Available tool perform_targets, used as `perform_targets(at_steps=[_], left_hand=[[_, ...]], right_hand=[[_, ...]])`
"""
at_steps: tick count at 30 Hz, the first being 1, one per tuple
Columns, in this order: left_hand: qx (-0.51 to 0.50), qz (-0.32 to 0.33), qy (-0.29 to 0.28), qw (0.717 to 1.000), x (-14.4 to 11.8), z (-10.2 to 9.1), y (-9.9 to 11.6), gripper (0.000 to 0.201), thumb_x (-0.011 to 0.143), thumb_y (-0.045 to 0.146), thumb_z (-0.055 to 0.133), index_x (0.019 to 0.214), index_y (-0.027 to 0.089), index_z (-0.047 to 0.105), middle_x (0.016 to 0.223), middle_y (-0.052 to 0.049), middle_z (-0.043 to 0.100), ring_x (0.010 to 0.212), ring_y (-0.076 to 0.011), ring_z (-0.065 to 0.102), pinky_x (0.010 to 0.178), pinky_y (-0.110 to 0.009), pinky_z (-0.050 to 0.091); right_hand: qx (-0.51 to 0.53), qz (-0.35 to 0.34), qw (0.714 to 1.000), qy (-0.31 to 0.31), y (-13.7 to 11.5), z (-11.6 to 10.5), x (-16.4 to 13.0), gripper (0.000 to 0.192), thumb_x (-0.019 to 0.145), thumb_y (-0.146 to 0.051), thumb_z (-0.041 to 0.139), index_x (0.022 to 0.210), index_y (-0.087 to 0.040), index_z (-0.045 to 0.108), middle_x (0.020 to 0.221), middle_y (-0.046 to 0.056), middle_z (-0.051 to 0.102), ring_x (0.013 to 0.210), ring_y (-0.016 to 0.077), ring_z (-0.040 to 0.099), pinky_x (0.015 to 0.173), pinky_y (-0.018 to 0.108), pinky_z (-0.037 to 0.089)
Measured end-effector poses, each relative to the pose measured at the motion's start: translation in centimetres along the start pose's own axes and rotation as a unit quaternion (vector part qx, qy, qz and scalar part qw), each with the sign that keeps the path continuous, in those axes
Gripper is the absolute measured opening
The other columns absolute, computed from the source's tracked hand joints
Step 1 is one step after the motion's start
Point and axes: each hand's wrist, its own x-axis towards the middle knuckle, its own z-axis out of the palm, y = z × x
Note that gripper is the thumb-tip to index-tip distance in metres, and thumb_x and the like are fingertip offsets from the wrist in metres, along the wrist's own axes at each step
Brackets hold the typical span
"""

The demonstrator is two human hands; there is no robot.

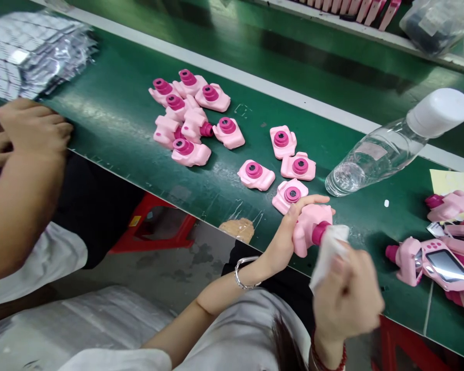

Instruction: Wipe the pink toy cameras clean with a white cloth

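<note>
My left hand [280, 245], a silver bracelet at its wrist, grips a pink toy camera [307, 219] near the table's front edge. The camera's dark pink lens points towards my right hand [350, 296], whose fingers are closed on a white cloth or tissue [330, 252]. That white piece overlaps the lens front; motion blur hides the exact contact. Just behind my left fingers lies another pink toy camera [290, 196], lens up. Close by are several more, including one camera [255, 174] to the left.
A clear bottle with a white cap [438, 113] stands behind my right hand. More toy cameras [191, 152] cluster at centre-left; others, one showing its screen [448, 266], lie at right. A co-worker's hand [34, 126] rests by plastic-wrapped packs [34, 56]. Red stools [154, 232] stand below.
</note>
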Motion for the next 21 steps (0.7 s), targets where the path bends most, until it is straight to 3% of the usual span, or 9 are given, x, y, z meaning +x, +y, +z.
perform_targets(at_steps=[2, 3, 5, 8, 12, 15, 18, 21], left_hand=[[0.012, 0.023, 0.042, 0.999, 0.3, 0.3, 0.1, 0.046, 0.086, 0.064, 0.066, 0.100, 0.020, 0.074, 0.103, -0.005, 0.079, 0.098, -0.0214, 0.071, 0.085, -0.027, 0.051], [-0.001, 0.021, 0.068, 0.997, 0.6, 0.5, 0.3, 0.042, 0.090, 0.060, 0.062, 0.095, 0.020, 0.073, 0.098, -0.005, 0.079, 0.094, -0.0205, 0.071, 0.081, -0.026, 0.051], [-0.059, -0.028, 0.110, 0.992, 1.2, 0.8, 0.9, 0.045, 0.098, 0.057, 0.048, 0.087, 0.019, 0.071, 0.085, -0.005, 0.078, 0.087, -0.0209, 0.072, 0.076, -0.027, 0.052], [-0.160, -0.161, 0.101, 0.969, 1.9, 1.0, 1.9, 0.064, 0.102, 0.064, 0.029, 0.088, 0.016, 0.070, 0.079, -0.008, 0.076, 0.081, -0.0241, 0.073, 0.076, -0.033, 0.053], [-0.229, -0.253, 0.012, 0.940, 1.8, 1.2, 2.7, 0.081, 0.099, 0.074, 0.023, 0.091, 0.010, 0.072, 0.090, -0.015, 0.076, 0.084, -0.0247, 0.071, 0.091, -0.037, 0.051], [-0.248, -0.286, -0.012, 0.925, 1.4, 1.4, 2.8, 0.087, 0.099, 0.075, 0.019, 0.093, 0.007, 0.072, 0.092, -0.018, 0.075, 0.090, -0.0250, 0.071, 0.099, -0.036, 0.047], [-0.237, -0.300, -0.009, 0.924, 1.2, 1.6, 2.9, 0.090, 0.099, 0.075, 0.016, 0.094, 0.006, 0.073, 0.089, -0.016, 0.074, 0.087, -0.0225, 0.071, 0.093, -0.032, 0.049], [-0.233, -0.306, -0.012, 0.923, 1.2, 1.7, 2.7, 0.087, 0.100, 0.074, 0.018, 0.091, 0.008, 0.072, 0.081, -0.012, 0.073, 0.077, -0.0194, 0.068, 0.081, -0.029, 0.051]], right_hand=[[-0.069, -0.126, 0.989, -0.033, -0.5, 1.2, 0.4, 0.017, 0.100, -0.017, 0.060, 0.115, -0.018, 0.068, 0.075, 0.000, 0.066, 0.060, 0.0097, 0.058, 0.058, 0.024, 0.040], [-0.079, -0.156, 0.984, -0.037, -0.5, 1.6, 0.6, 0.020, 0.099, -0.015, 0.060, 0.118, -0.016, 0.067, 0.077, 0.002, 0.067, 0.061, 0.0096, 0.059, 0.059, 0.023, 0.041], [-0.039, -0.147, 0.986, -0.064, -0.3, 1.8, 0.8, 0.018, 0.101, -0.014, 0.056, 0.114, -0.016, 0.068, 0.077, 0.002, 0.067, 0.062, 0.0092, 0.060, 0.059, 0.022, 0.043], [0.048, -0.020, 0.997, -0.052, 0.8, 1.1, 0.5, 0.020, 0.102, -0.019, 0.053, 0.098, -0.018, 0.072, 0.068, -0.002, 0.059, 0.056, 0.0084, 0.054, 0.055, 0.021, 0.040], [0.064, 0.192, 0.974, 0.104, 1.8, 0.5, 0.0, 0.034, 0.100, -0.041, 0.059, 0.077, -0.018, 0.070, 0.061, -0.003, 0.052, 0.054, 0.0114, 0.047, 0.050, 0.025, 0.032], [0.071, 0.232, 0.953, 0.181, 1.3, 1.0, 0.0, 0.037, 0.098, -0.048, 0.061, 0.076, -0.019, 0.069, 0.061, -0.001, 0.050, 0.057, 0.0134, 0.044, 0.052, 0.028, 0.029], [0.054, 0.164, 0.957, 0.234, 0.3, 1.8, 0.4, 0.034, 0.101, -0.042, 0.058, 0.075, -0.021, 0.068, 0.062, 0.000, 0.049, 0.059, 0.0150, 0.044, 0.055, 0.030, 0.031], [0.028, -0.007, 0.985, 0.173, -0.6, 2.5, 1.2, 0.025, 0.103, -0.030, 0.053, 0.088, -0.021, 0.071, 0.069, 0.003, 0.058, 0.067, 0.0178, 0.053, 0.063, 0.034, 0.041]])
